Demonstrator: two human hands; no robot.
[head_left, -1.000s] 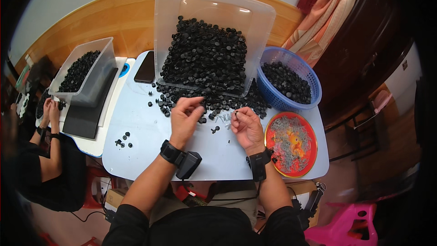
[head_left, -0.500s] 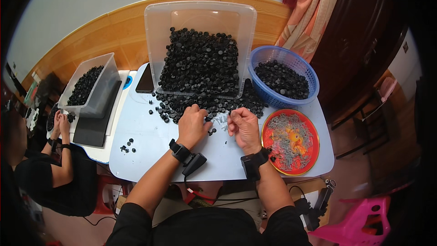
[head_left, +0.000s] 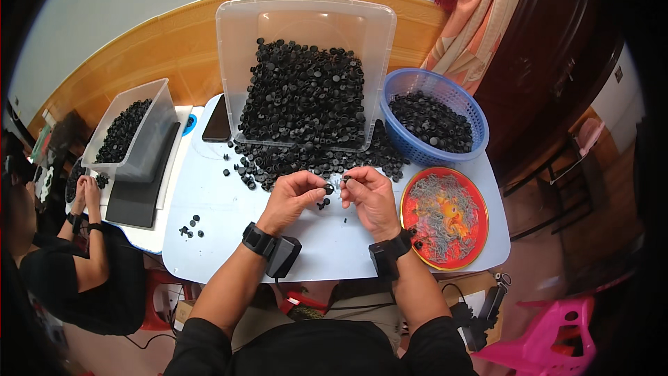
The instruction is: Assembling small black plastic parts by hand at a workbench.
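Note:
In front of the spilled pile, my left hand (head_left: 291, 202) pinches a small round black plastic cap (head_left: 329, 189) between thumb and fingertips. A short gap to the right, my right hand (head_left: 372, 200) is closed with thumb and forefinger on a small dark piece (head_left: 346, 178), too small to name. Black caps (head_left: 306, 97) fill a clear plastic bin (head_left: 236, 35) standing tipped toward me, and spill onto the pale table (head_left: 229, 237). Beside my right wrist lies a red plate (head_left: 417, 254) of grey screws (head_left: 435, 195), with a few black pieces on its left rim.
A blue basket (head_left: 395, 129) of black pieces stands at the back right. A dark phone (head_left: 217, 122) lies left of the bin. Several loose caps (head_left: 195, 218) lie at the table's left. A co-worker's hands (head_left: 87, 191) work by another clear bin (head_left: 149, 146). A pink stool (head_left: 536, 341) stands lower right.
My left hand has drawn back from the pile, and a cap now shows in its fingertips. My right hand has turned slightly, with a dark piece now visible at its fingertips.

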